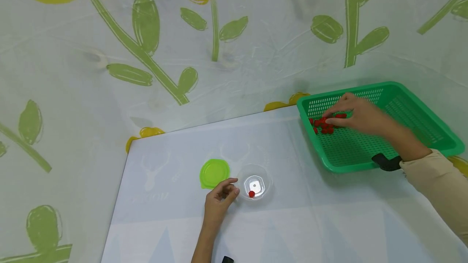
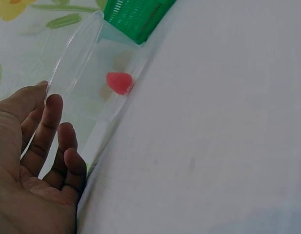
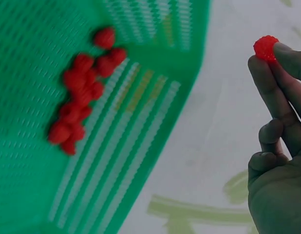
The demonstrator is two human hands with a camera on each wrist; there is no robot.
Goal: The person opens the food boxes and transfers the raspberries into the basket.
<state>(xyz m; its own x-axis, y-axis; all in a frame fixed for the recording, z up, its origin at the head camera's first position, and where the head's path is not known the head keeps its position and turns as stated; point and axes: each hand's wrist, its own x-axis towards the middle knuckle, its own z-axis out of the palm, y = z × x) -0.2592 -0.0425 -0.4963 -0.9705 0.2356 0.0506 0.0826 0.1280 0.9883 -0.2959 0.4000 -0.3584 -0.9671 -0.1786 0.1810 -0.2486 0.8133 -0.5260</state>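
Observation:
My right hand [image 1: 360, 115] is over the green plastic basket [image 1: 318, 145]. Between its thumb and fingers it pinches a red raspberry [image 3: 266, 48], plain in the right wrist view. More raspberries [image 3: 79, 87] lie in a cluster at one end of the basket. A clear plastic bowl [image 1: 268, 182] stands on the table with a single raspberry [image 1: 251, 194] at its bottom. At the bowl's left side is my left hand [image 1: 217, 204], its fingers loosely bent and the thumb and fingertips at the rim [image 2: 74, 53]; it does not appear to grip it.
A bright green lid [image 1: 213, 173] lies flat on the white-covered table [image 1: 153, 214], just left of the bowl. The basket stands on the right, close to the flower-patterned wall covering [image 1: 256, 64] behind the table.

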